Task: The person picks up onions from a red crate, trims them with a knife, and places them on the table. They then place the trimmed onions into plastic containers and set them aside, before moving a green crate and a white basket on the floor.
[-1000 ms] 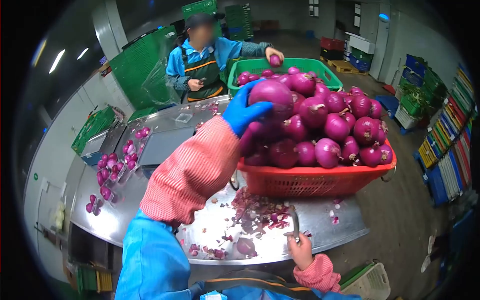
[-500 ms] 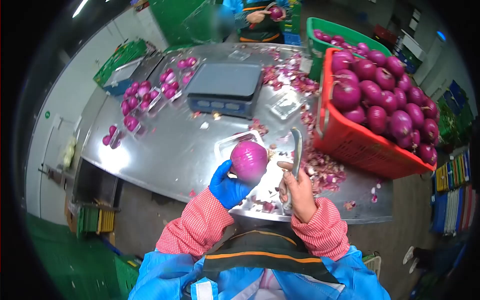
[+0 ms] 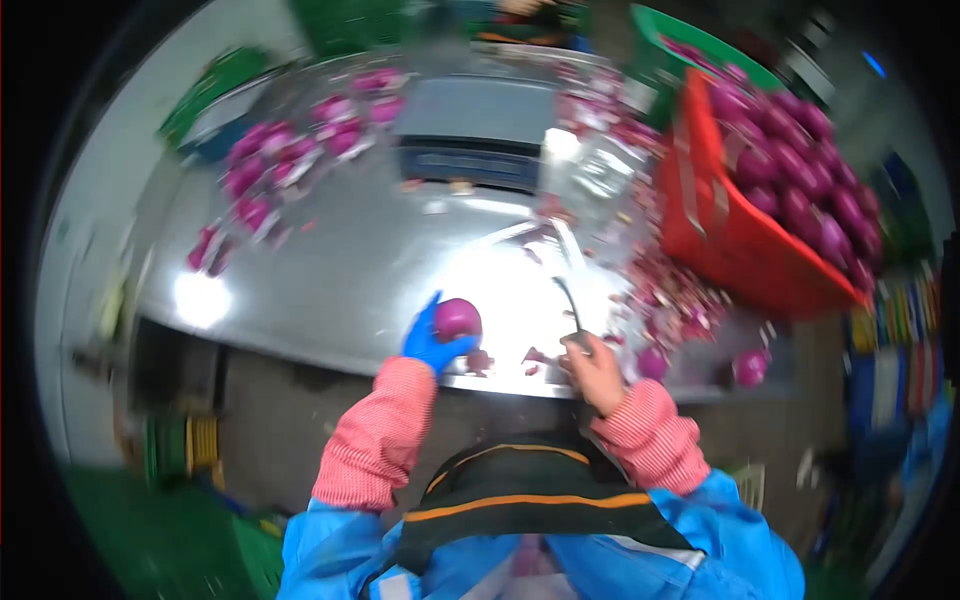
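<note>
My left hand point(image 3: 432, 342), in a blue glove, is wrapped round a red onion point(image 3: 458, 319) over the table's near edge. In my bare right hand point(image 3: 597, 372) is a knife point(image 3: 570, 300), its thin curved blade pointing up and away from me, apart from the onion. Motion blurs the blade's outline. Just beyond the knife lies a clear plastic tray point(image 3: 568, 245), partly lost in glare. Two more red onions, a nearer one point(image 3: 652, 362) and one farther right point(image 3: 750, 367), rest to the right of my right hand.
A red crate point(image 3: 760, 225) heaped with red onions stands at the right, with a green crate point(image 3: 650, 60) behind it. Onion peelings point(image 3: 680, 300) litter the table point(image 3: 330, 290). A scale point(image 3: 470, 165) sits at the back, and packed onions point(image 3: 265, 165) lie at the left.
The view has shifted and blurred. My left hand now holds a smaller-looking onion, farther left from the knife. Two loose onions now show at the right near edge, where none showed before.
</note>
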The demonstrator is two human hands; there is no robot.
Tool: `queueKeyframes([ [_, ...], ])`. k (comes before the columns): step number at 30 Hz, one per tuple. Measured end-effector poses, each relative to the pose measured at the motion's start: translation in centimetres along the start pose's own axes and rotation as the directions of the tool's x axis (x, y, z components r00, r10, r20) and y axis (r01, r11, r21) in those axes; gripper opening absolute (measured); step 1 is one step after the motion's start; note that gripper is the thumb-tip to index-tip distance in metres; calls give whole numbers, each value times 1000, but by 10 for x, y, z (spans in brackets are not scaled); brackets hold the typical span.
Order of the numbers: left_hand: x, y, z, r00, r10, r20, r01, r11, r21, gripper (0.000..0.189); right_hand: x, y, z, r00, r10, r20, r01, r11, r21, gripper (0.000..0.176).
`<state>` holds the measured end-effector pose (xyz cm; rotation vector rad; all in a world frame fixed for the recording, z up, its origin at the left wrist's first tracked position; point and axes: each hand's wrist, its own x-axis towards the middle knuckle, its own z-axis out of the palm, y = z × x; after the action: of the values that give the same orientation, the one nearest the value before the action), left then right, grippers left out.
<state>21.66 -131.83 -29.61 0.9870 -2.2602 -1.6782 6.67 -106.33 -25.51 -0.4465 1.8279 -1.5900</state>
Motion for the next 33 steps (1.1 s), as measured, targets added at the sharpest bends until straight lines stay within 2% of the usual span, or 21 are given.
queueKeyframes([
  [1,11,-24,1,1000,-2,-2,2,1000,6,101,-4,19,-14,994,-106,-7,99,949,-300,24],
  [2,17,-44,5,1000,-5,-2,5,1000,12,101,-15,20,-23,990,-144,-15,119,867,-484,29],
  [3,15,-23,4,997,-68,-28,70,995,72,99,-25,18,-31,992,-100,-74,50,865,-499,31],
  [4,7,-18,1,995,98,-16,-95,987,133,96,-35,13,-37,992,-63,-110,-1,864,-503,33],
  [7,-8,-24,-21,935,331,-124,-267,892,365,86,-63,12,-73,885,-272,-378,4,816,-579,38],
  [8,-20,-17,-25,931,333,-150,-269,903,337,81,-75,-1,-97,810,-394,-435,-41,703,-710,43],
  [9,-33,-9,-29,927,328,-180,-264,914,307,76,-85,-12,-129,763,-271,-587,-209,756,-620,45],
  [10,-45,-10,-29,922,332,-198,-261,912,316,72,-87,-6,-173,603,-518,-606,-182,651,-737,46],
  [11,-58,-10,-27,920,330,-210,-252,911,327,69,-93,-18,-215,543,-498,-677,-318,623,-714,47],
  [12,-63,-8,-20,919,327,-219,-243,909,338,66,-100,4,-267,441,-413,-796,-541,586,-604,46],
  [13,-66,-4,-5,931,323,-170,-266,920,289,64,-103,45,-325,367,-196,-909,-534,756,-378,44],
  [15,-76,15,26,935,331,-128,-300,930,212,61,-87,58,-315,397,-256,-881,-368,835,-408,42],
  [17,-83,65,63,935,355,-3,-349,921,170,58,-75,79,-289,386,-263,-884,-245,895,-373,37],
  [18,-87,78,80,927,374,32,-375,920,113,58,-79,72,-275,384,-239,-892,-128,943,-308,31],
  [20,-99,108,105,928,293,230,-311,950,44,60,-96,105,-273,417,-90,-904,-28,993,-112,28],
  [21,-98,107,108,860,266,435,-335,938,90,64,-111,100,-270,481,-70,-874,-62,992,-113,28],
  [24,-119,108,146,697,109,709,-58,994,-96,63,-156,102,-236,646,11,-763,-108,991,-77,30],
  [26,-128,99,168,590,-4,807,86,995,-57,61,-178,103,-210,826,133,-547,-221,970,-97,37],
  [28,-140,80,180,512,-126,850,174,984,41,59,-192,92,-191,958,178,-225,-195,979,-58,49],
  [30,-151,61,185,458,-235,857,229,963,142,58,-195,86,-189,968,245,54,-235,960,-153,56],
  [33,-155,35,181,422,-329,845,246,938,243,55,-209,91,-183,962,250,113,-220,948,-230,55],
])
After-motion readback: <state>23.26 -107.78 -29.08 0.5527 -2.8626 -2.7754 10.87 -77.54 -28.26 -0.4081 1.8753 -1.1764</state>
